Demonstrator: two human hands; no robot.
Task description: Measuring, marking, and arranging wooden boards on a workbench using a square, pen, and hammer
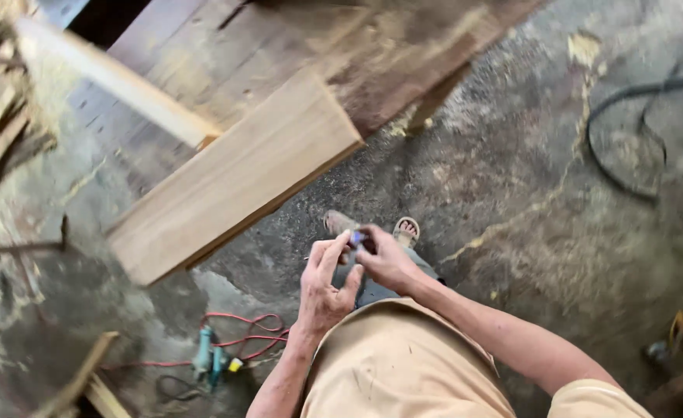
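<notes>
Hands pinch one small blue object (355,238), left hand (324,282) and right hand (384,259); fumbling probably loses it in floor sawdust (512,201).

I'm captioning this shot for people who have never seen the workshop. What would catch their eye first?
Most striking is the pale plank, lying slantwise across the dark workbench at upper left. Below it, at centre, the left hand and right hand meet around a small bluish object, too blurred to identify. A red cord loops on the dusty floor at lower left.
</notes>
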